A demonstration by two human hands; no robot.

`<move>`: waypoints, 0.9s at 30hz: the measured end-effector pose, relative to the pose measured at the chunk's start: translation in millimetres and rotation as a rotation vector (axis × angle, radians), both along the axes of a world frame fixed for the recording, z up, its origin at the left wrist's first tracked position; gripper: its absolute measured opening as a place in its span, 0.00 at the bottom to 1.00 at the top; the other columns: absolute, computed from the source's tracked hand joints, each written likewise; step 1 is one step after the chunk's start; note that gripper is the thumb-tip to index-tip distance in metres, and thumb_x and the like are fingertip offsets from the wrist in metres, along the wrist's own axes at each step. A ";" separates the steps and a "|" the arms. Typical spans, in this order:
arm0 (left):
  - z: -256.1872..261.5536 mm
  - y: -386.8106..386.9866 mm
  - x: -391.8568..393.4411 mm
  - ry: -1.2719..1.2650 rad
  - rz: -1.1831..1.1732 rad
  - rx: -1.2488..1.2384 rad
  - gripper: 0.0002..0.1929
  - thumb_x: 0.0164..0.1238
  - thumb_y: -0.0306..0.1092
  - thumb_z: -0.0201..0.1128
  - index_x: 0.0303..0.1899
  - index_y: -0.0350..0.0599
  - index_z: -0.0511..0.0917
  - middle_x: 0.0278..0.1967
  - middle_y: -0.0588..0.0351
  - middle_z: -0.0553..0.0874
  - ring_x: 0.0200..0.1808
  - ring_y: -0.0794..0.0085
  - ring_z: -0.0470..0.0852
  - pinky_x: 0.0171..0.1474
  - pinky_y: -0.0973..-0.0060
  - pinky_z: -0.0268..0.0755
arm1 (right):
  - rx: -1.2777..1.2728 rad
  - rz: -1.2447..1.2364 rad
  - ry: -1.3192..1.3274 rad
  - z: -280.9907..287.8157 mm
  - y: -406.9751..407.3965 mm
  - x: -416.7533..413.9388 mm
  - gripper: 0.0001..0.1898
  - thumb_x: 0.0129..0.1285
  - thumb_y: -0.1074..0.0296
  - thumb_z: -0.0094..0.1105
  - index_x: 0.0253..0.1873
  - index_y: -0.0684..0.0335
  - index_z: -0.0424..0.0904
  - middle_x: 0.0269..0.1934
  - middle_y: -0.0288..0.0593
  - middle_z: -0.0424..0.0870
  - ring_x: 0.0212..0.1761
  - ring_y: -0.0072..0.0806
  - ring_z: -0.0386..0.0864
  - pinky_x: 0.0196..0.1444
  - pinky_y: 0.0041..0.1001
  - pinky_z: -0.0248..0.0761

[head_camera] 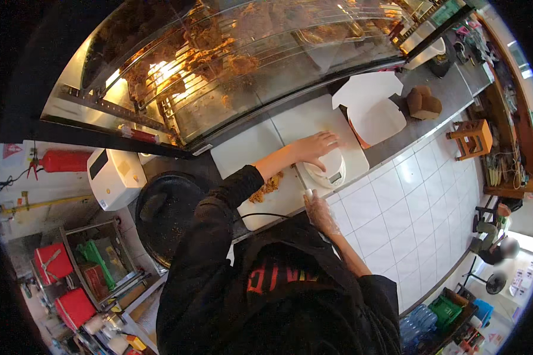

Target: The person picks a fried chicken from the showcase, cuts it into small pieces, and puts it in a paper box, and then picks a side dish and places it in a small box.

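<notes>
My bare left hand (317,148) reaches across with spread fingers, above a white digital kitchen scale (328,177). Whether its fingertips touch the scale's round pan, I cannot tell. My right hand (320,214), in a clear plastic glove, grips a white-handled knife (309,194). The blade shows only as a thin line pointing away from me. Chopped pieces of fried chicken (266,188) lie on a white cutting board (240,153), partly behind my left forearm. The scale stands on a second white board (357,166) to the right.
A white carton (377,122) stands with its lid raised right of the scale, beside a brown block-shaped object (423,103). Behind the boards rises a lit glass display cabinet (266,66) of fried chicken. A large black pan (169,213) sits left. A person (488,239) is far right.
</notes>
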State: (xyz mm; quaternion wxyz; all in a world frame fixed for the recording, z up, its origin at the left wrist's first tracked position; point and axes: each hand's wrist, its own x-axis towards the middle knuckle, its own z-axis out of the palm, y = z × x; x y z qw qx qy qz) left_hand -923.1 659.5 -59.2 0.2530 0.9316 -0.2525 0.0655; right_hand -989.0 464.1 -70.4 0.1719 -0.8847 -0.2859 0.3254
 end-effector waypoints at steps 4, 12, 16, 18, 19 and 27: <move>18.5 0.3 -0.9 0.015 0.125 -0.283 0.29 0.51 0.45 0.62 0.54 0.43 0.64 0.54 0.47 0.67 0.58 0.58 0.62 0.60 0.65 0.53 | 0.157 0.062 0.021 2.4 -11.5 9.7 0.19 0.62 0.58 0.42 0.51 0.67 0.65 0.26 0.62 0.76 0.32 0.57 0.74 0.34 0.49 0.67; 63.4 32.0 -103.6 -0.088 0.630 -0.468 0.10 0.59 0.23 0.51 0.42 0.40 0.71 0.41 0.50 0.73 0.45 0.60 0.72 0.49 0.72 0.64 | -0.162 0.030 0.027 37.2 -42.6 4.7 0.15 0.61 0.54 0.45 0.42 0.60 0.63 0.27 0.62 0.75 0.32 0.54 0.75 0.31 0.49 0.66; 52.9 11.7 -181.5 -0.046 0.883 -0.499 0.08 0.58 0.23 0.52 0.40 0.39 0.71 0.39 0.47 0.72 0.43 0.58 0.72 0.46 0.71 0.66 | -0.029 0.049 -0.159 27.2 -54.0 4.2 0.14 0.60 0.53 0.46 0.40 0.58 0.64 0.25 0.53 0.75 0.28 0.52 0.75 0.29 0.47 0.66; 49.7 -5.3 -210.4 -0.018 0.956 -0.510 0.08 0.59 0.23 0.51 0.40 0.38 0.71 0.39 0.47 0.72 0.43 0.58 0.73 0.45 0.71 0.67 | -0.030 0.027 -0.217 15.7 -56.5 14.9 0.15 0.60 0.52 0.46 0.40 0.59 0.64 0.23 0.53 0.75 0.26 0.51 0.75 0.28 0.46 0.66; 48.5 -13.5 -221.1 0.011 1.026 -0.520 0.08 0.59 0.23 0.51 0.40 0.38 0.71 0.39 0.46 0.72 0.42 0.59 0.73 0.43 0.71 0.68 | -0.030 0.001 -0.277 13.8 -57.2 22.7 0.17 0.59 0.51 0.46 0.40 0.60 0.65 0.21 0.53 0.76 0.24 0.51 0.75 0.27 0.45 0.66; 47.2 -47.6 -244.3 0.032 1.128 -0.616 0.07 0.60 0.22 0.50 0.39 0.38 0.72 0.39 0.48 0.72 0.39 0.64 0.75 0.42 0.74 0.69 | 0.190 -0.107 -0.433 25.5 -29.0 68.1 0.15 0.56 0.57 0.50 0.43 0.61 0.68 0.39 0.55 0.73 0.40 0.50 0.72 0.38 0.42 0.66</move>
